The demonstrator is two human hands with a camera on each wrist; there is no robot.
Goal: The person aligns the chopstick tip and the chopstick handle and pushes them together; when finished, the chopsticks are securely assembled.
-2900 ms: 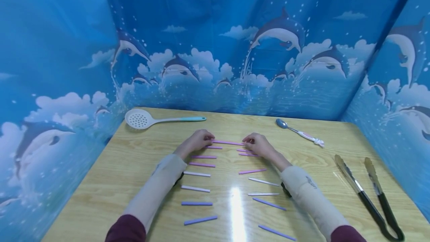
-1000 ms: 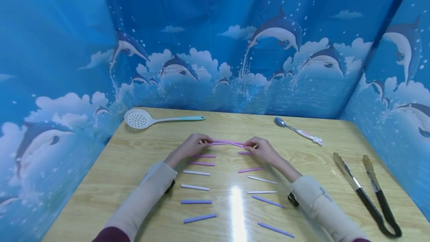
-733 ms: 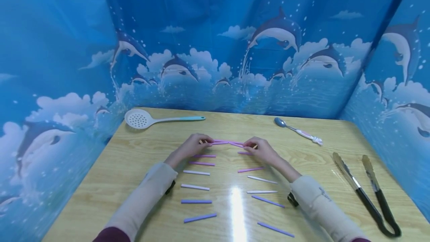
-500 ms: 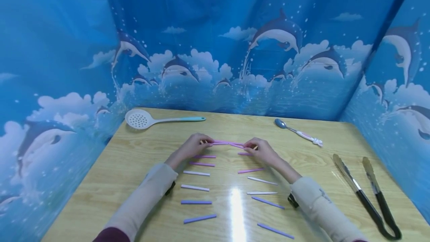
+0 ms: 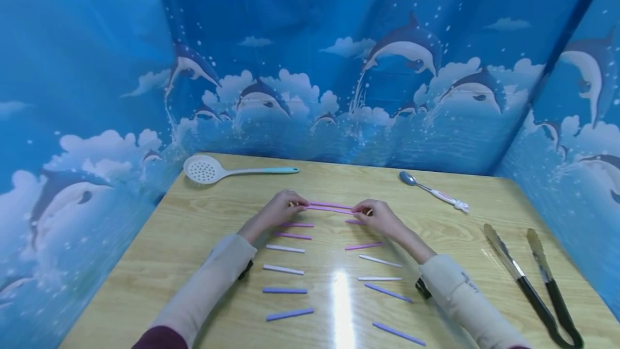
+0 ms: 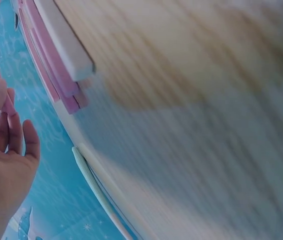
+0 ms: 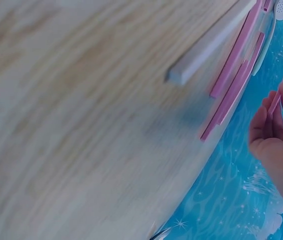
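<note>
"Pink strips (image 5: pixel 330 205) are stretched out in front of you, just below the middle of the head view. How do your hands have them?"

"You pinch them from both sides: your left hand (image 5: pixel 284 206) grips the left ends between thumb and fingertips, and your right hand (image 5: pixel 375 215) does the same at the right ends. You can see two nearly level pink lines between them, one just above the other. How many strips make up the lower line, you cannot tell."

"Are you holding them clear of the bench (image 5: pixel 169 241)?"

"Both wrist views show you a pink length against the blue dolphin curtain (image 5: pixel 310 133), slightly bent between your hands."

"And nearest you, below your hands?"

"You have two columns of short pieces. Under your left hand lie two pink pieces (image 5: pixel 293 236), two white pieces (image 5: pixel 283 270) and two blue pieces (image 5: pixel 289 314), down to the bottom centre. Under your right hand the other column repeats those colours, its top pink piece (image 5: pixel 354 222) partly covered by your fingers."

"Anything around the edges?"

"You'll find a skimmer (image 5: pixel 202 169) at centre left, its handle pointing right, a spoon (image 5: pixel 438 194) right of the middle, and black-handled tongs (image 5: pixel 536 302), spread apart, at the lower right."
</note>
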